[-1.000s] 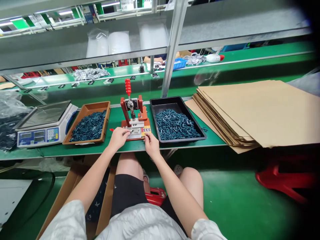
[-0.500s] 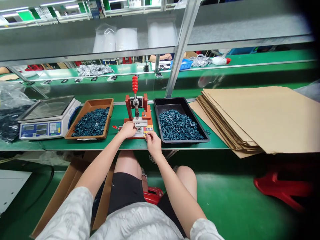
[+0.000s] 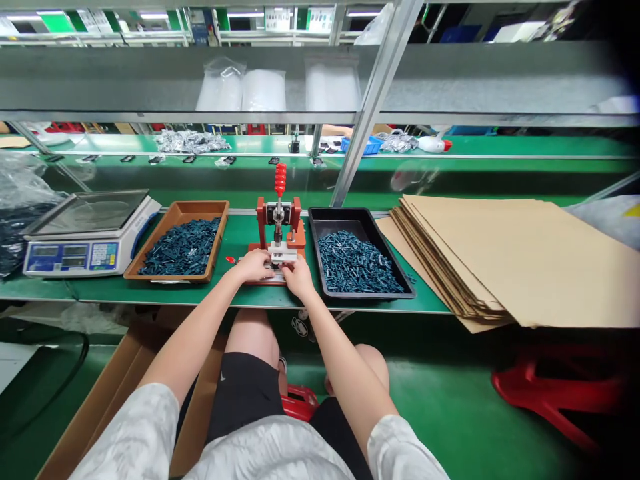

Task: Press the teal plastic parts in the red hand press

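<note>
At the toggle press (image 3: 279,235), I cannot tell if fingers of left hand (image 3: 254,265) and right hand (image 3: 299,277) clamp something; lowering the red handle (image 3: 281,180) could pinch them.

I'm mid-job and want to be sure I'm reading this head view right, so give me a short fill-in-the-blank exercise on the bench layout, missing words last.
The press stands ____ the brown tray and the black tray.
The upright handle on the press is ____.
Of the left hand and the right hand, the one nearer the black tray is the ____ one.
The scale stands to the ____ of the brown tray.

Missing words: between; red; right; left.
</note>
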Action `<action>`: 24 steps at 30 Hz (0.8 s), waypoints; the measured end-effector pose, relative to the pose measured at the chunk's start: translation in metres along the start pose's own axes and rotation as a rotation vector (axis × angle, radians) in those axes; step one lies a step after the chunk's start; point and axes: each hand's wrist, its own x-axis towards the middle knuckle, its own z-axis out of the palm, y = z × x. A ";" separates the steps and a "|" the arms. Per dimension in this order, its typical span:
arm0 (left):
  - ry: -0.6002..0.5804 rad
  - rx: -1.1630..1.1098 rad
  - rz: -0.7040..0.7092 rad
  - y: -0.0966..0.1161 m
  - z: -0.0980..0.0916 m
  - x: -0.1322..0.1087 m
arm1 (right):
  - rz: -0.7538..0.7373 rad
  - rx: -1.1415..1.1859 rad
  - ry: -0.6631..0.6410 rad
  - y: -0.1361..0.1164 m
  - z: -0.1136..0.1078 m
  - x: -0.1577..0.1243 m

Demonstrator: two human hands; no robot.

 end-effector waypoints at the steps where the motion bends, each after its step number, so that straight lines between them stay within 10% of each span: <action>1: -0.003 -0.004 0.009 -0.001 0.001 -0.001 | -0.007 -0.006 -0.012 0.000 0.002 0.001; 12: 0.064 0.045 0.096 0.005 0.008 -0.013 | -0.109 -0.047 0.004 -0.003 -0.001 -0.005; 16: 0.430 0.013 0.151 -0.006 0.012 -0.044 | -0.119 -0.058 0.001 -0.003 -0.001 -0.005; 20: 0.923 -0.255 -0.190 -0.037 0.011 -0.051 | -0.115 -0.064 -0.011 -0.002 -0.001 -0.006; 24: 0.813 -0.572 -0.326 -0.034 0.017 -0.025 | -0.091 -0.048 -0.004 0.000 0.000 -0.006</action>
